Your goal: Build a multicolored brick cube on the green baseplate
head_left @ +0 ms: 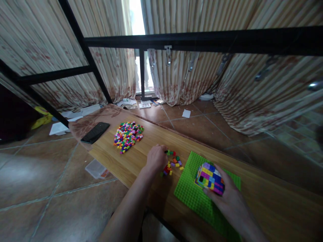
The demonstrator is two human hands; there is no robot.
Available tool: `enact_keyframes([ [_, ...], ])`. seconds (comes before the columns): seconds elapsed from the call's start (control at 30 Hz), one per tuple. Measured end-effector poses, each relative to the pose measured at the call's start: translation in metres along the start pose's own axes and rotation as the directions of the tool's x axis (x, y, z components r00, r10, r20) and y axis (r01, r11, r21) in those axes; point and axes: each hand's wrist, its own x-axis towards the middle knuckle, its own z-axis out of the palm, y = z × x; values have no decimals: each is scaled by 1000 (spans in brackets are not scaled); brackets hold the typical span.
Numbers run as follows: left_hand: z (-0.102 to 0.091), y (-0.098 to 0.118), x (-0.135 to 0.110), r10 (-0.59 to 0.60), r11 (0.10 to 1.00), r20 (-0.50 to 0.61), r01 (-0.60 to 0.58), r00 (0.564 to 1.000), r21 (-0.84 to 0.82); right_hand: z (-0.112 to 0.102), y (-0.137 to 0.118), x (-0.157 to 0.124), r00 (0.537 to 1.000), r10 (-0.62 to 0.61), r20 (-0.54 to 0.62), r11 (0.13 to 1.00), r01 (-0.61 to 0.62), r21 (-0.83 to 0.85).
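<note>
My right hand [225, 188] is wrapped around a block build [209, 178] made of many coloured toy bricks, over the green baseplate [193, 188]. The thumb lies along its near side and the fingers along its far side. My left hand [157, 157] is at a small group of loose toy bricks [174, 163] left of the baseplate. Its fingers are bent down and together at the group's left edge, and their tips are mostly hidden, so whatever they hold does not show.
A bigger heap of small bricks [128, 135] lies farther left on the wooden bench top [148, 136]. Beyond it, a black phone [95, 132] rests on a brown cloth [111, 114]. On the tiled floor are a clear plastic box [96, 168] and papers [186, 113]. Black metal bars [202, 42] cross behind.
</note>
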Motion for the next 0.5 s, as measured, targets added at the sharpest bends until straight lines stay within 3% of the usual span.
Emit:
enact_keyframes([
  [0.5, -2, 13, -5, 84, 994, 76, -89, 994, 69, -3, -7, -2, 1000, -24, 11, 1000, 25, -12],
])
